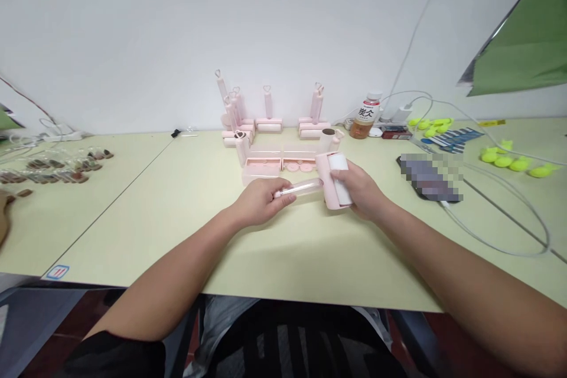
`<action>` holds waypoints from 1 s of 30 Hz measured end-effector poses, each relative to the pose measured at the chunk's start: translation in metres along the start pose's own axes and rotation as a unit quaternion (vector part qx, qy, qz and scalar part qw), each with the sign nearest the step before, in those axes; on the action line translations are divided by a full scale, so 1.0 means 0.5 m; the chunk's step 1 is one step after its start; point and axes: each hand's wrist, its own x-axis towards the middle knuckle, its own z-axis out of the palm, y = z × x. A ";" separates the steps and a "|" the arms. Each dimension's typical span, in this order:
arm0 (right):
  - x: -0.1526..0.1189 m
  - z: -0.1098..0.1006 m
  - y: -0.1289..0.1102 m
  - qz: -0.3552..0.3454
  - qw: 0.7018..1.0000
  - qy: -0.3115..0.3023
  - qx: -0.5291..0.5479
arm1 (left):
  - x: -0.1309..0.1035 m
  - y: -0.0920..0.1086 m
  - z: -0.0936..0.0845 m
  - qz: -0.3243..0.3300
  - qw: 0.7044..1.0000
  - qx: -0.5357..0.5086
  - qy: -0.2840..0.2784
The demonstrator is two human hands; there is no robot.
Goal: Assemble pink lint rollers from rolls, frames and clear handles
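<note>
- Pale wall (283,12) is rising behind the light table (274,266) you are working at.
- Just beyond your grip, pink cases (254,172) are blocking the way forward; upright pink sticks (268,104) are standing behind them.
- Beyond your right hand (362,190), a bottle (365,115) is standing; rightward, a phone (410,174) is lying, and yellow-green pieces (521,163) are sitting farther out.
- Well left of your grip, wrapped items (91,159) are lying in rows.
- Your left hand (261,201) is gripping a clear handle (303,188); your right is clasping a pink roller head (328,184).
- Between your hands, the handle is pointing rightward at the head, its long axis rising slightly; the head's long axis is running crosswise, away from you.
</note>
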 end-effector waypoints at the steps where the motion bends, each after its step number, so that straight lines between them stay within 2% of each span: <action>1: -0.004 -0.004 -0.008 0.017 0.999 -0.027 0.034 | 0.001 0.000 0.003 -0.002 0.999 -0.033 0.004; 4: -0.015 -0.009 -0.026 0.014 0.990 -0.095 0.100 | 0.004 0.005 0.024 -0.009 0.982 -0.187 0.013; 7: -0.021 0.002 -0.014 -0.063 0.989 -0.126 0.045 | 0.005 0.010 0.060 -0.020 0.946 -0.323 0.000; 9: -0.021 0.015 0.007 -0.106 0.983 -0.148 -0.013 | 0.005 0.010 0.084 -0.016 0.941 -0.336 -0.015; 11: -0.020 0.027 0.026 -0.128 0.979 -0.147 -0.050 | 0.003 0.009 0.101 -0.002 0.958 -0.285 -0.025; 14: -0.020 0.034 0.034 -0.149 0.980 -0.109 -0.068 | 0.004 0.005 0.106 0.026 0.985 -0.170 -0.031; 17: -0.019 0.030 0.024 -0.187 0.976 -0.077 -0.080 | 0.011 -0.005 0.085 0.058 0.996 -0.064 -0.015; 19: -0.017 0.025 0.018 -0.203 0.972 -0.064 -0.102 | 0.018 -0.022 0.059 0.056 0.998 0.008 0.029; 21: -0.014 0.021 0.017 -0.200 0.969 -0.039 -0.140 | 0.024 -0.048 0.031 0.018 0.993 0.078 0.082; 24: -0.010 0.018 0.025 -0.184 0.963 0.000 -0.199 | 0.028 -0.089 -0.006 -0.052 0.975 0.186 0.108; 27: -0.009 0.016 0.035 -0.199 0.955 0.006 -0.222 | 0.026 -0.116 -0.022 -0.121 0.958 0.254 0.060; 30: -0.008 0.011 0.039 -0.222 0.949 -0.017 -0.223 | 0.024 -0.121 -0.020 -0.151 0.946 0.286 0.006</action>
